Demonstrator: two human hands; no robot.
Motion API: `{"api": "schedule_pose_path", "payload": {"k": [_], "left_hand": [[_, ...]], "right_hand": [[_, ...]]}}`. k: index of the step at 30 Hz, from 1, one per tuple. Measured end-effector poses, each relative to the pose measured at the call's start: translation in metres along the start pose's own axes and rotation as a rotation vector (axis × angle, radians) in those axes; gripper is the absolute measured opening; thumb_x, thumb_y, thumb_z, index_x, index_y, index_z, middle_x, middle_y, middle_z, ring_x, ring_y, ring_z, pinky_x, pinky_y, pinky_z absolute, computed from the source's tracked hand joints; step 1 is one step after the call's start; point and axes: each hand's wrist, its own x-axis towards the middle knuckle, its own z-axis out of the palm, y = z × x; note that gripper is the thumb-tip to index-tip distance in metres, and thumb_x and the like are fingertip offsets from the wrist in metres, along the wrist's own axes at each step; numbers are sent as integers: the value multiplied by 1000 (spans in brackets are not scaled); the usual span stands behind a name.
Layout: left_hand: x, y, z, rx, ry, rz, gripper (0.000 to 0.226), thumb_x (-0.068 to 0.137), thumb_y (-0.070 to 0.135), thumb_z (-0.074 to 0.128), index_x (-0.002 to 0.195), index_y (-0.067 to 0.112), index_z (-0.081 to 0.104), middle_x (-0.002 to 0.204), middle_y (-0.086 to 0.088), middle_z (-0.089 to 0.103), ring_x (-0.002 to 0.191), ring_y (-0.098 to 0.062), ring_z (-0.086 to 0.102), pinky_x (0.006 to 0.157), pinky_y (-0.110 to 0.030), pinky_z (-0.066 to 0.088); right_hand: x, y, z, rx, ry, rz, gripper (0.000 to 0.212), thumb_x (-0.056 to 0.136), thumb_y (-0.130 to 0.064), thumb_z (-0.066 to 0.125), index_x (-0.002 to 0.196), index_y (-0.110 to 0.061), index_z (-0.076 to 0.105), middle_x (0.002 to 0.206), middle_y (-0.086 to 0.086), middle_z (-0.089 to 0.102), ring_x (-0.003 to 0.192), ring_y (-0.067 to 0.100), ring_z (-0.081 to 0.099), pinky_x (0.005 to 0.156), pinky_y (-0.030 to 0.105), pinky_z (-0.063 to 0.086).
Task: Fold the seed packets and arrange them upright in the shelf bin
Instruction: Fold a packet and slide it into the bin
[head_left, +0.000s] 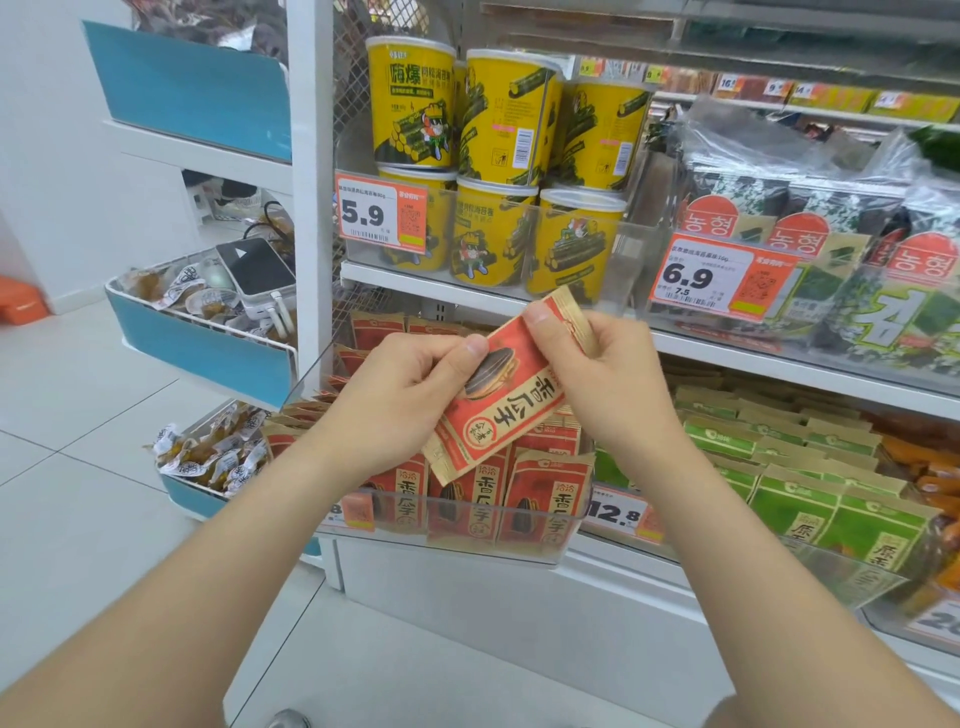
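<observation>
I hold one red and tan sunflower seed packet tilted in the air, above a clear plastic shelf bin. My left hand pinches its left side, thumb on the printed seed. My right hand grips the top end, where the tan flap bends over. Inside the bin several matching red seed packets stand upright in rows, facing front.
Green seed packets fill the bin to the right. Yellow seaweed snack tubs and seaweed bags occupy the shelf above. Blue-fronted wire baskets with wrapped snacks stand at the left. White tiled floor lies below.
</observation>
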Motion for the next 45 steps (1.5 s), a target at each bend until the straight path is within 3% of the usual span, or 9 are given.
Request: {"api": "schedule_pose_path", "payload": {"k": [5, 11, 14, 19, 23, 28, 37, 41, 45], "left_hand": [[5, -4, -2, 143, 120, 28, 70, 102, 64, 46, 73, 6, 71, 64, -6, 73, 59, -22, 71, 54, -37, 50], [19, -18, -11, 149, 331, 25, 65, 105, 62, 45, 72, 9, 63, 60, -3, 69, 52, -16, 64, 50, -33, 42], [26, -26, -15, 192, 377, 12, 52, 113, 53, 38, 88, 13, 60, 68, -4, 74, 63, -9, 71, 63, -24, 49], [41, -60, -35, 235, 569, -144, 22, 112, 18, 43, 107, 20, 65, 92, 7, 72, 94, -24, 70, 94, -49, 56], [40, -72, -43, 314, 468, -251, 21, 99, 5, 58, 103, 20, 72, 95, 7, 71, 99, -21, 68, 95, -47, 59], [46, -78, -42, 401, 194, -309, 20, 88, 21, 79, 107, 24, 78, 101, 8, 74, 99, -15, 71, 96, -37, 60], [67, -82, -43, 541, -186, -385, 66, 79, 33, 86, 139, 15, 68, 133, -1, 69, 113, -21, 66, 91, -31, 55], [73, -82, -40, 572, -247, -419, 40, 80, 41, 79, 111, 17, 72, 116, -6, 75, 108, -27, 71, 96, -44, 61], [75, -83, -41, 576, -277, -451, 40, 84, 44, 72, 101, 8, 74, 107, -10, 76, 101, -27, 71, 92, -47, 62]], "right_hand": [[-3, -5, 4, 54, 23, -64, 36, 96, -44, 79, 81, -11, 75, 72, 2, 79, 68, 23, 77, 59, 40, 59], [-1, -13, 8, 285, -219, 108, 41, 91, -30, 85, 120, -13, 62, 93, 6, 83, 79, 27, 82, 72, 44, 68], [8, -7, 20, 279, -129, 55, 36, 93, -21, 85, 118, -13, 61, 95, 4, 83, 83, 24, 82, 75, 48, 68], [25, 8, 40, -44, 262, -354, 29, 92, -21, 85, 110, -21, 63, 88, -20, 74, 73, 5, 75, 70, 40, 62], [35, 28, 64, -213, 131, -473, 20, 100, -25, 76, 117, -21, 67, 89, -14, 75, 63, 17, 68, 75, 43, 58], [52, 45, 93, -352, 34, -446, 20, 100, -21, 74, 120, -20, 69, 85, -6, 76, 59, -1, 51, 68, 1, 36], [71, 47, 112, -467, -90, -431, 13, 101, -25, 69, 113, -22, 73, 91, -3, 76, 76, 16, 63, 74, 35, 53], [74, 53, 120, -641, -207, -294, 25, 100, -23, 66, 123, -24, 76, 113, 1, 78, 109, 26, 71, 94, 44, 59], [79, 46, 125, -746, -220, -328, 29, 104, -18, 60, 125, -28, 77, 119, 3, 78, 111, 30, 71, 92, 46, 60]]}}
